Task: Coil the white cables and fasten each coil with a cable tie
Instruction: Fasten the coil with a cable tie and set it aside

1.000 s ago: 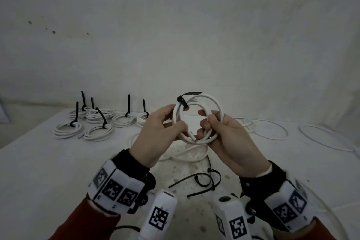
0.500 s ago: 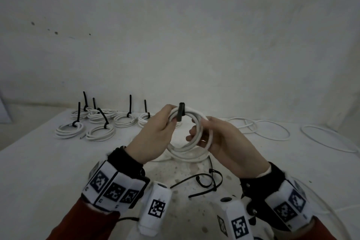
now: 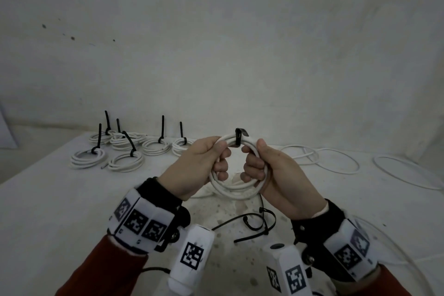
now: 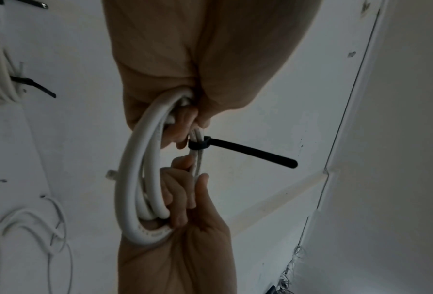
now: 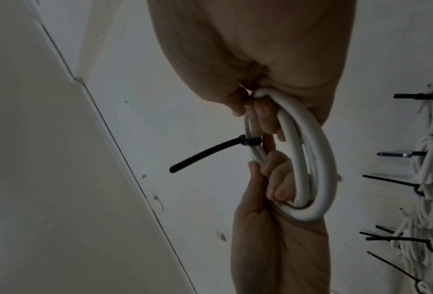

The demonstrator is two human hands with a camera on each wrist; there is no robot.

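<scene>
Tied coil held up over the table (image 3: 60,199), both hands on it.

We grip the white coil (image 3: 236,188) above the table, left hand (image 3: 199,166) and right hand (image 3: 276,170) each with fingers curled through the ring, likely to keep the loops bunched either side of the cable tie (image 3: 239,136). Finished coils (image 3: 125,149) sit far left, loose cables (image 3: 324,158) right, spare ties (image 3: 254,223) below. The tie's lock is too small to judge.

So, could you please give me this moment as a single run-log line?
left hand: grips coil | right hand: grips coil | cable tie: cinched on coil, tail free | tied coils: on table
</scene>
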